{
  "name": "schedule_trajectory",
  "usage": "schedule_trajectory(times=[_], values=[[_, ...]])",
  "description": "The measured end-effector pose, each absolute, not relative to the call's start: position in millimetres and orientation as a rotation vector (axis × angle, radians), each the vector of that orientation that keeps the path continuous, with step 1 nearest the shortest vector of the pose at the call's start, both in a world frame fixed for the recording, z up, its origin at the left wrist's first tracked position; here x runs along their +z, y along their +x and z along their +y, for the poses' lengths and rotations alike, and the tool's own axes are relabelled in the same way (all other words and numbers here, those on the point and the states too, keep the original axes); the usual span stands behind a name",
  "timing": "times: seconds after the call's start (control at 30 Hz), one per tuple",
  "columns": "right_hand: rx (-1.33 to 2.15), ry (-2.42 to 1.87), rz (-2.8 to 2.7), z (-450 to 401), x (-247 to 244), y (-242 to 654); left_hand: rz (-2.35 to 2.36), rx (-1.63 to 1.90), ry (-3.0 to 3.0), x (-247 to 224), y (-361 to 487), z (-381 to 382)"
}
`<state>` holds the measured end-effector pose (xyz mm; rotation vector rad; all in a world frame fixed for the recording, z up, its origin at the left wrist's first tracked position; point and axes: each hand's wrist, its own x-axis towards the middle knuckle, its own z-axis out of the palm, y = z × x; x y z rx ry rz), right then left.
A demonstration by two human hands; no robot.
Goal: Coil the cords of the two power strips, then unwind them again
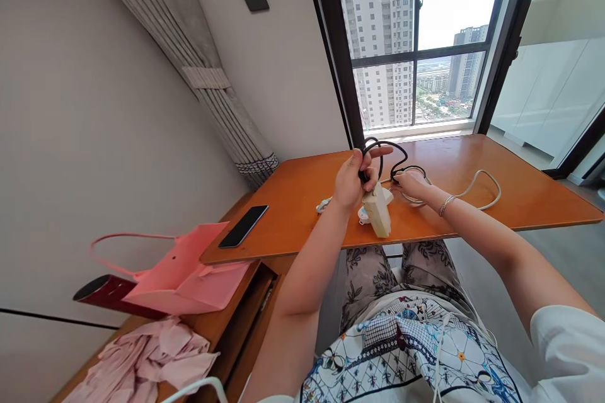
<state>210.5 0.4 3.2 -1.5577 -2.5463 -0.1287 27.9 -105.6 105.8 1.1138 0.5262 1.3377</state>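
Currently the left grip [355, 177] curls round black cable [399, 146] — pale block [377, 213] just below — right grip [412, 183] pinching black cable over the desk [454, 154]

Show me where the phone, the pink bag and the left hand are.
Phone [244, 227]: head view, middle of its dark screen.
Pink bag [182, 280]: head view, front side.
Left hand [348, 184]: head view, back.

Your one camera sat on your head and looked forward and steeply down, over your lap [401, 283] onto the worktop [439, 214]. Your left hand [354, 181] and right hand [412, 184] fell near mid-picture, at arm's reach from the lens, while the window [416, 53] stood farther off, ahead. The wide view made the curtain [212, 82] slant along the left
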Motion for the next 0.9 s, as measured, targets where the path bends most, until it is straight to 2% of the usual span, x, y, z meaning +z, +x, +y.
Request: schedule_trajectory(times=[0.13, 0.3, 0.37, 0.53, 0.67, 0.9], values=[[0.097, -1.501, -2.425, 7, 30, 224, 0.475, 1.371, 1.008, 109, 23, -105], [0.533, -1.132, -2.256, -3, 91, 252, 0.334, 1.433, 0.833, 117, 7, -100], [0.528, -0.969, -2.108, -11, 119, 259, 0.293, 1.45, 0.788, 119, 2, -99], [0.161, -0.725, -1.831, -16, 162, 264, 0.276, 1.468, 0.74, 120, 2, -98], [0.059, -0.817, -1.872, 3, 148, 260, 0.29, 1.438, 0.738, 115, 9, -97], [-0.087, -1.018, -1.925, 42, 75, 248, 0.347, 1.374, 0.758, 105, 18, -94]])
